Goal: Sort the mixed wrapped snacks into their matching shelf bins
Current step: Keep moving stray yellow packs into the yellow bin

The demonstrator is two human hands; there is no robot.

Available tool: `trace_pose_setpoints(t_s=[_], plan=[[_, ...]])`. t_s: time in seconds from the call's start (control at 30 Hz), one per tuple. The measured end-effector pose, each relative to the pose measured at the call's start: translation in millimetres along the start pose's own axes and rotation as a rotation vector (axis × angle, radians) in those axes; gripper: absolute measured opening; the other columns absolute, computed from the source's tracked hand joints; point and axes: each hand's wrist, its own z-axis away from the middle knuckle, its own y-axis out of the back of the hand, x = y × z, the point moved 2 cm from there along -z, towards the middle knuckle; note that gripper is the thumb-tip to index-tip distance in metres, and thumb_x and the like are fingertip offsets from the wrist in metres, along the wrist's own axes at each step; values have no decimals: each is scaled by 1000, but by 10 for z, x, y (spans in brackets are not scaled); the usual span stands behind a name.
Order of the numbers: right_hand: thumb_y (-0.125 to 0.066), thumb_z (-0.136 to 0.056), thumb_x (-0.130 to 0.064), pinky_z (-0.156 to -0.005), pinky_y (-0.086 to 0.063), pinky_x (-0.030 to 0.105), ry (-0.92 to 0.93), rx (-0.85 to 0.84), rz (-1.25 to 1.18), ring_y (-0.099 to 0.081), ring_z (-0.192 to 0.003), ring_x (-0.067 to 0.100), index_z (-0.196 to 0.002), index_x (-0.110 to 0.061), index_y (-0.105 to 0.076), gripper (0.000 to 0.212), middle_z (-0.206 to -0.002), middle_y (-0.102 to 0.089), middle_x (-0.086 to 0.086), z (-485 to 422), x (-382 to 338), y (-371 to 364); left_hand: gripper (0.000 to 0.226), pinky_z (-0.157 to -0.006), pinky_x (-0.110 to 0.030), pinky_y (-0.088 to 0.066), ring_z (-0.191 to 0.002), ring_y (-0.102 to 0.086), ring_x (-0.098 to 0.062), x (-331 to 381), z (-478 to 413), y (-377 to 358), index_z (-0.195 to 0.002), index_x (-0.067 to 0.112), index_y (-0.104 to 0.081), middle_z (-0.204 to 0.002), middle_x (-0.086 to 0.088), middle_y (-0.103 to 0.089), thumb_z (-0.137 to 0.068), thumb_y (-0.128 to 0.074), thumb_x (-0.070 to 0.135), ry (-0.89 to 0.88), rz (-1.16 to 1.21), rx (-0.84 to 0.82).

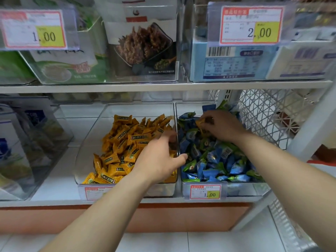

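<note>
Two clear bins stand side by side on the lower shelf. The left bin [94, 135] holds a heap of orange wrapped snacks [125, 142]. The right bin [203, 180] holds blue and green wrapped snacks [216, 160]. My right hand [221, 127] reaches into the back of the right bin and pinches an orange wrapped snack [200, 123] among the blue ones. My left hand [160, 159] hovers over the right side of the orange bin, fingers spread and blurred, thumb near the wall between the bins; I see nothing in it.
A shelf board [163, 86] runs just above the bins, carrying clear boxes of packaged goods and price tags [251, 24]. A white wire mesh panel [269, 113] closes the right side. Clear boxes with blue cartons [27, 142] stand to the left.
</note>
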Motion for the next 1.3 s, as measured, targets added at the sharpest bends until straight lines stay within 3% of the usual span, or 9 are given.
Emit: trace_pose_setpoints(t_s=[0.07, 0.23, 0.37, 0.47, 0.6, 0.7, 0.87, 1.2, 1.3], plan=[[-65, -93, -35, -70, -40, 14, -22, 81, -185, -58, -90, 4, -104, -32, -64, 10, -97, -61, -17, 145, -121, 144, 57, -83, -24, -49, -107, -59, -11, 9, -11, -3, -127, 36, -49, -116, 14, -59, -79, -70, 58, 8, -13, 14], [-71, -89, -12, -70, -58, 29, -133, 102, -806, -73, -85, 20, -97, -17, -63, 12, -95, -75, 5, 551, -504, 349, 60, -91, -25, -45, -112, -55, -9, 203, -19, 75, -133, 31, -51, -120, 12, -61, -83, -62, 62, -74, 56, 174], [-67, -90, -4, -68, -60, 29, -151, 5, -1092, -73, -79, 24, -97, -6, -66, 7, -89, -73, 11, 788, -710, 249, 31, -86, -25, -53, -99, -60, 2, 398, 36, 98, -119, 30, -62, -105, 21, -65, -91, -62, 45, -187, 215, 202], [-66, -94, -16, -76, -60, 31, -164, 61, -836, -72, -87, 19, -100, -21, -74, 11, -93, -75, 0, 814, -618, 202, 24, -79, -26, -55, -90, -63, 0, 273, 20, 177, -114, 30, -66, -97, 18, -68, -92, -65, 39, -104, 83, 256], [-66, -93, -24, -78, -49, 23, -196, 104, -583, -64, -87, 6, -100, -29, -71, 9, -95, -70, -11, 604, -296, 218, 44, -74, -38, -58, -86, -66, -20, -64, -18, 383, -133, 30, -55, -95, 2, -69, -92, -61, 45, 162, -219, 257], [-65, -94, -27, -77, -43, 9, -68, -6, -370, -59, -94, -6, -104, -32, -68, 12, -101, -65, -20, 313, -236, 106, 42, -74, -30, -51, -90, -62, -13, -71, -23, 369, -127, 32, -59, -106, 4, -70, -90, -60, 52, 107, -165, 267], [-62, -94, -25, -83, -44, 24, 71, -248, -90, -62, -105, 13, -118, -21, -70, 26, -118, -68, -2, -204, -315, -358, 62, -91, -34, -54, -110, -61, -13, -5, 33, 8, -131, 32, -54, -121, 11, -65, -82, -58, 69, 79, -112, -56], [-64, -90, -45, -106, -27, 30, -31, -556, -56, -27, -145, 25, -154, -37, -24, 76, -162, -24, 1, -479, 3, -804, 58, -83, -33, -55, -101, -62, -8, -47, -21, -11, -125, 41, -49, -106, 23, -61, -75, -58, 71, 48, -101, -63], [-64, -87, -49, -113, -31, 36, -18, -525, -8, -32, -142, 26, -153, -36, -29, 76, -160, -29, 3, -507, 10, -823, 59, -83, -34, -56, -101, -62, -8, -42, -22, -12, -125, 41, -48, -111, 20, -63, -75, -57, 72, 48, -88, -75]])
